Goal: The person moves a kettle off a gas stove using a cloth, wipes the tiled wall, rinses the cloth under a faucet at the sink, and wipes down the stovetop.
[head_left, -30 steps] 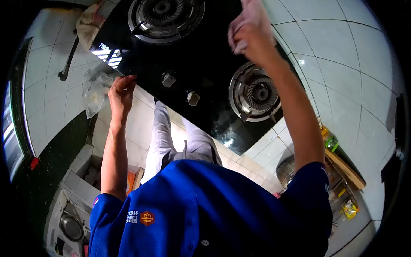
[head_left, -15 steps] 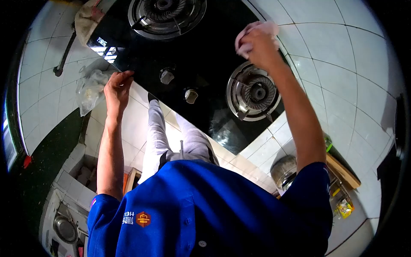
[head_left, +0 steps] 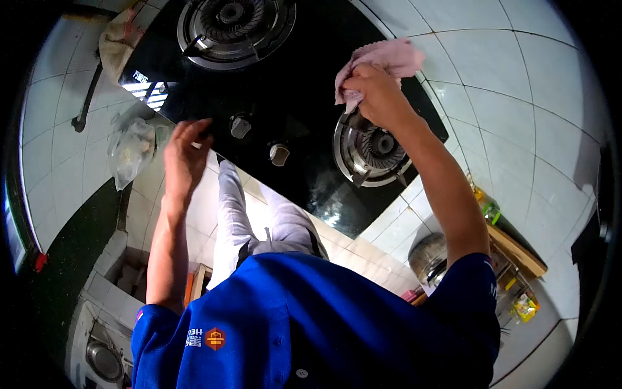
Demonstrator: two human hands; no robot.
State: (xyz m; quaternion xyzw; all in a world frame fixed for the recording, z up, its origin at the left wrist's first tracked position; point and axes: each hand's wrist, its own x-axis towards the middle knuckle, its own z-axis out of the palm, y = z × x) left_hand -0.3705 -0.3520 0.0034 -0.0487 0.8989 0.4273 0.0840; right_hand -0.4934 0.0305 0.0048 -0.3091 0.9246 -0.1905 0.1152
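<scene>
A pink cloth (head_left: 395, 57) is bunched in my right hand (head_left: 381, 96), over the black glass gas stove (head_left: 311, 91) just beyond the right burner (head_left: 382, 146). Part of the cloth hangs loose to the right, toward the tiled wall. At the stove's front left edge is my left hand (head_left: 188, 146), its fingers spread and slightly bent with nothing in them. Two control knobs, the nearer-left knob (head_left: 240, 126) and another knob (head_left: 279, 155), sit to the right of that hand. The left burner (head_left: 236, 29) lies farther away.
White wall tiles (head_left: 486, 71) border the stove on the right. A clear plastic bag (head_left: 131, 152) hangs left of my left hand, below a beige cloth (head_left: 116, 48). A metal pot (head_left: 429, 258) and a wooden board (head_left: 516, 249) stand near my right elbow.
My right hand has shifted slightly left and nearer with the cloth, which now spreads out more. My left hand has moved a little right, and its fingers have opened from a closed curl.
</scene>
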